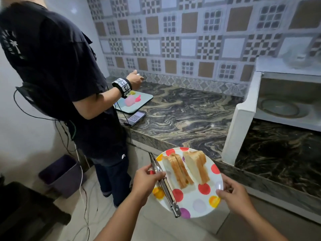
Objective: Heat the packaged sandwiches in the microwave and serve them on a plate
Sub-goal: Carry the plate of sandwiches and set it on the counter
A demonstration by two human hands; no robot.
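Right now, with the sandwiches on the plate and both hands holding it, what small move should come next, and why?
Probably carry the plate forward and set it on the marbled counter. Both sandwiches already lie on it, and it hangs off the counter's edge. The left hand also pins metal tongs against the rim while the right hand holds the opposite rim, so neither is free.

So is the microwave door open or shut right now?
Open. The microwave door swings out over the counter, and the empty cavity with its glass turntable is exposed.
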